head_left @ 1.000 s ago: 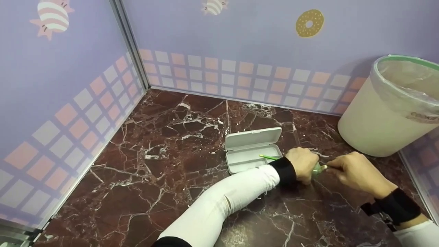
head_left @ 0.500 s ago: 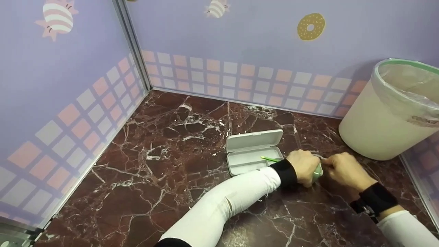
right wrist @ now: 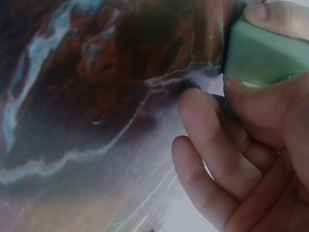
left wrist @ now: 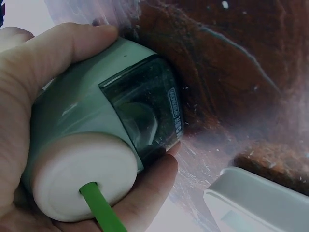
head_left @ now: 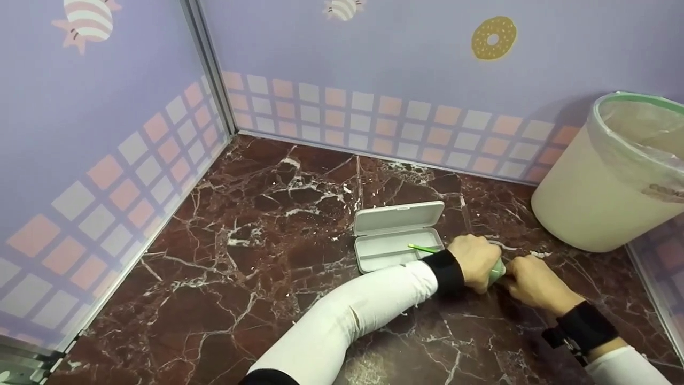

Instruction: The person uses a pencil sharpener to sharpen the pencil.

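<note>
Lilac wall panels (head_left: 385,48) with rows of pink and grey squares stand behind a dark red, white-veined marbled desk (head_left: 214,289). Pale specks (head_left: 346,190) lie near its middle. Tall cream bin (head_left: 598,187), bag-lined, at far right.

Pale green sharpener (left wrist: 72,108) sits right of centre, between the two hands. Left hand (head_left: 474,261): grip wrapped round the sharpener's body, thumb on one side, fingers on the other. Green pencil (left wrist: 104,208) stands in the hole of the round pale face (left wrist: 58,186); dark see-through window beside it. Right hand (head_left: 542,286): fingers curled at the opposite end, thumb and forefinger pinching a small dark crank (right wrist: 229,109), mostly hidden.

White case (head_left: 398,218), lid raised, lies just beyond the left wrist; the pencil's tail shows over it.
</note>
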A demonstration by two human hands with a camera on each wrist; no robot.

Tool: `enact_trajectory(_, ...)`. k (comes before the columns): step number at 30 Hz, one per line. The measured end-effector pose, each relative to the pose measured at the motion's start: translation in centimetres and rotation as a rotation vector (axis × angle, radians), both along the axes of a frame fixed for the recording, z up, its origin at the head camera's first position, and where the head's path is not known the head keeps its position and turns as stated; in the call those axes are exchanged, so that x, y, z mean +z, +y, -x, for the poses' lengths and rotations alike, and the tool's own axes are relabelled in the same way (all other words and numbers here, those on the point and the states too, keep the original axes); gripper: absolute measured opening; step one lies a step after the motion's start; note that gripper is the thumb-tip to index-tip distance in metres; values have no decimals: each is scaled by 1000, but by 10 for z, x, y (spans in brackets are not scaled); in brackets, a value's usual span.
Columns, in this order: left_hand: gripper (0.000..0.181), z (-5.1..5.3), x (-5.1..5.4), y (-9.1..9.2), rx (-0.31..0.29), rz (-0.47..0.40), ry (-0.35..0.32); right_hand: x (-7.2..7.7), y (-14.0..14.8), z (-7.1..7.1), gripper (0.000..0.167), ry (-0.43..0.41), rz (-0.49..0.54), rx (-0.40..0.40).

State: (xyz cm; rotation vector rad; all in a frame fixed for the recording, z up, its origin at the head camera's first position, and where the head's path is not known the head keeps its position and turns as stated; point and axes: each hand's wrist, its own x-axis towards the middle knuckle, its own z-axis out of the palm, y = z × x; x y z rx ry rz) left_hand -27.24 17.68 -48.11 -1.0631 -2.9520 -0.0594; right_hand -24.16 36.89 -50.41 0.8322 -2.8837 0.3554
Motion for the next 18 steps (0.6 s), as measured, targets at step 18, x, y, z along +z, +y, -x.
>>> enact_trajectory(18, 104, -1, 21, -51, -81, -116, -50, 39, -8, -3, 56, -186, -152, -116)
